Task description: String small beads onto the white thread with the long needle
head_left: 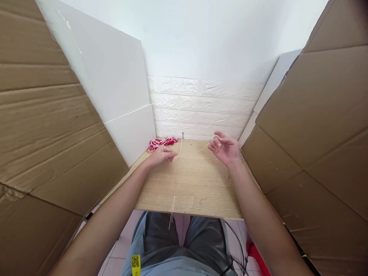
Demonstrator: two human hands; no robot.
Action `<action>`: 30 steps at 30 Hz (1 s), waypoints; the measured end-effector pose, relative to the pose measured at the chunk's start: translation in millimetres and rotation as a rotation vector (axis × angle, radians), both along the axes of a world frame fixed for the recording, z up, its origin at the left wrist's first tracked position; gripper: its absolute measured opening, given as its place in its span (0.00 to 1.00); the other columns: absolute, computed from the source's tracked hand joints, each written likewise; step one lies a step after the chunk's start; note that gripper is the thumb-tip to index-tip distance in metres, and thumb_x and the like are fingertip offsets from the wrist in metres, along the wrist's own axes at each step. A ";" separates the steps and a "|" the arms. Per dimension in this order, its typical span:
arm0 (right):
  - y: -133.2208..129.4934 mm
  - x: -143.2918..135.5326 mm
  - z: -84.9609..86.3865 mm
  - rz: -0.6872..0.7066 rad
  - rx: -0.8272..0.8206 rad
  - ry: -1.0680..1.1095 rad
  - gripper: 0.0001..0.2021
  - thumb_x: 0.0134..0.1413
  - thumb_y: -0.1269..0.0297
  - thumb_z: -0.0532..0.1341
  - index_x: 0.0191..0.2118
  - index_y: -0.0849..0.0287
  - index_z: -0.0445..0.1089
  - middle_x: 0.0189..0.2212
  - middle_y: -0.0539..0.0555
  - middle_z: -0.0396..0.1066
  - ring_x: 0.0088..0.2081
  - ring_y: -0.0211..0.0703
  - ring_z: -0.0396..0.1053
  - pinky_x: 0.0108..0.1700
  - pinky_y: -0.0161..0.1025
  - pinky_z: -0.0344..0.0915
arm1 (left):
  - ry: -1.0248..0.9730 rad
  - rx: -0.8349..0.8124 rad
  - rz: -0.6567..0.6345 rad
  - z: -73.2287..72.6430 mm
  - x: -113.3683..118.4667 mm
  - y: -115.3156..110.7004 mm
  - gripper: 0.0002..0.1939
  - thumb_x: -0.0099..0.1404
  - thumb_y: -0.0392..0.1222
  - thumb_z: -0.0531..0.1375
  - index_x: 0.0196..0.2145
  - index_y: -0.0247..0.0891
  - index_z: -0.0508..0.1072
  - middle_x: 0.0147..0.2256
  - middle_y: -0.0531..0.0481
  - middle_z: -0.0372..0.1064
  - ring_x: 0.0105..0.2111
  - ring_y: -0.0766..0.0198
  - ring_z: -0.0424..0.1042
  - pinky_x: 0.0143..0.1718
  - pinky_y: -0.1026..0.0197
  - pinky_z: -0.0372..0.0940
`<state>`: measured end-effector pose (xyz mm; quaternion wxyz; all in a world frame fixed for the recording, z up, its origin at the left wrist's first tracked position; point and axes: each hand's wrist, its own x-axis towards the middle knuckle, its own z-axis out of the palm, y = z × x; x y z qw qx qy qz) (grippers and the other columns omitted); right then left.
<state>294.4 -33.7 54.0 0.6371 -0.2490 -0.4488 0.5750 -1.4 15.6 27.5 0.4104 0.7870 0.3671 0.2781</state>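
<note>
Pale cords run taut from a small dark nail at the back of the wooden board down over its front edge. My left hand is closed in a pinch just left of these cords, its fingertips at a thin thread. Across the cords, that loose cream thread stretches to my right hand, which is raised with curled fingers gripping it. More of the thread trails over the board below my right hand. Behind my left hand lies a tangled heap of red and white thread.
Tall cardboard panels stand on both sides. White boards and a white brick-patterned wall enclose the back. Clear tape lies near the board's front edge. Black cables hang below right.
</note>
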 end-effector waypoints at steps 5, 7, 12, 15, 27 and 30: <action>-0.6 -17.8 -11.7 0.104 -0.213 -0.577 0.13 0.49 0.65 0.61 0.42 0.61 0.72 0.18 0.51 0.70 0.19 0.39 0.63 0.24 0.36 0.57 | 0.150 -0.077 0.018 -3.0 -3.1 1.2 0.24 0.58 0.60 0.60 0.18 0.35 0.72 0.14 0.53 0.61 0.17 0.68 0.59 0.22 0.63 0.52; 1.0 -19.9 -21.0 0.050 -0.281 -0.829 0.14 0.48 0.67 0.61 0.43 0.63 0.72 0.19 0.53 0.72 0.21 0.41 0.67 0.25 0.36 0.59 | 0.215 -0.069 0.028 -4.8 -4.7 2.4 0.23 0.56 0.59 0.61 0.19 0.35 0.74 0.14 0.53 0.61 0.16 0.68 0.59 0.20 0.63 0.51; 12.0 -9.6 -37.0 -0.178 -0.131 -1.217 0.11 0.41 0.72 0.62 0.36 0.61 0.74 0.24 0.53 0.75 0.27 0.40 0.69 0.29 0.34 0.59 | 0.288 0.071 0.051 -7.9 -8.9 6.4 0.16 0.49 0.53 0.66 0.19 0.36 0.75 0.17 0.53 0.66 0.18 0.68 0.60 0.19 0.64 0.49; 17.5 2.0 -37.1 -0.411 -0.153 -1.421 0.06 0.43 0.67 0.63 0.31 0.60 0.73 0.28 0.54 0.75 0.28 0.40 0.68 0.28 0.34 0.56 | 0.243 0.119 0.057 -7.7 -9.4 7.2 0.14 0.50 0.51 0.65 0.21 0.36 0.77 0.21 0.51 0.70 0.21 0.66 0.63 0.21 0.64 0.52; 18.6 25.5 -37.2 -0.160 -0.353 -1.459 0.08 0.41 0.64 0.66 0.19 0.60 0.69 0.18 0.51 0.67 0.21 0.37 0.61 0.24 0.36 0.51 | 0.092 0.145 0.158 -6.3 -4.4 5.2 0.15 0.56 0.51 0.62 0.24 0.36 0.74 0.23 0.53 0.69 0.25 0.65 0.64 0.27 0.63 0.56; 15.2 29.2 -26.6 -0.083 -0.358 -1.230 0.09 0.44 0.60 0.65 0.21 0.59 0.70 0.19 0.52 0.67 0.20 0.35 0.58 0.21 0.35 0.48 | -0.007 0.124 0.132 -2.2 0.3 1.5 0.15 0.56 0.52 0.63 0.25 0.35 0.75 0.24 0.52 0.70 0.26 0.65 0.65 0.28 0.62 0.58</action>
